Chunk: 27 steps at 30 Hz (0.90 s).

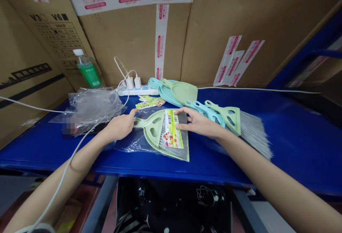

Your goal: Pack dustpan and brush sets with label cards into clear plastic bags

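Observation:
A light green dustpan [151,136] lies flat inside a clear plastic bag [130,142], its handle toward the left. On it rests a grey-bristled brush [183,119], partly covered by a yellow and white label card [172,129]. My left hand [120,126] is curled at the handle end, closed on the bag's edge, with the index finger reaching forward; its thumb is hidden. From the right, my right hand [199,122] touches the card's upper right part with its fingers spread. Its other fingers are partly hidden.
Loose brushes [229,119] lie to the right, with stacked dustpans [184,92] behind. More label cards [151,102] sit near a white power strip [144,91]. Clear bags [93,104] and a green-labelled bottle [89,71] are at left. Cardboard boxes [128,37] wall off the back; a cable [64,176] crosses my left arm.

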### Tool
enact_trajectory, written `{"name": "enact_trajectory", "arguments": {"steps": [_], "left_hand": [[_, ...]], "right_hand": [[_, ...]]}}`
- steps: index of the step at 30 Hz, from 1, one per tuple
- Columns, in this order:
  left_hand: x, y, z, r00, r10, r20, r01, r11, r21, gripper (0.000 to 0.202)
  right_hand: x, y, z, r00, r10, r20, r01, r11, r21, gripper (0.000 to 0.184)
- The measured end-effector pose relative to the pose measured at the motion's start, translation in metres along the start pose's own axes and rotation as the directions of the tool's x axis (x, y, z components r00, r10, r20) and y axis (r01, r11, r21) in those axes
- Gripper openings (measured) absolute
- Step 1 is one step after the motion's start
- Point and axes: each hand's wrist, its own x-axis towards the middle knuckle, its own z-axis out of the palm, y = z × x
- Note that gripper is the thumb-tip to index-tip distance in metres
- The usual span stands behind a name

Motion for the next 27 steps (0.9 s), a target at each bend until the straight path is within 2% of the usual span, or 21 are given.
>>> {"name": "enact_trajectory", "arguments": {"steps": [3,6,8,14,22,27], "left_hand": [[0.0,0.0,0.0,1.0,0.001,-0.001,-0.001,1.0,0.015,0.05],[0.0,-0.001,0.0,1.0,0.012,-0.011,-0.012,1.0,0.019,0.05],[0.001,-0.001,0.001,1.0,0.018,-0.016,-0.018,1.0,0.014,0.05],[0.002,-0.003,0.002,1.0,0.019,-0.02,-0.019,1.0,-0.002,0.051],[0.0,0.0,0.001,1.0,0.008,0.007,-0.008,0.999,0.032,0.05],[0.0,-0.002,0.002,1.0,0.007,0.012,-0.007,1.0,0.026,0.051]], "right_hand": [[-0.001,0.0,-0.001,0.996,-0.085,0.027,0.086,0.994,-0.072,0.039],[0.0,0.003,-0.002,0.994,-0.103,-0.024,0.094,0.969,-0.227,0.041],[0.001,0.006,-0.002,0.994,-0.106,-0.039,0.092,0.96,-0.264,0.042],[0.002,0.01,0.0,0.99,-0.135,-0.05,0.117,0.956,-0.268,0.036],[-0.001,0.005,-0.002,0.986,-0.165,-0.017,0.155,0.953,-0.26,0.037],[0.0,0.006,-0.001,0.992,-0.125,-0.007,0.118,0.95,-0.288,0.044]]}}
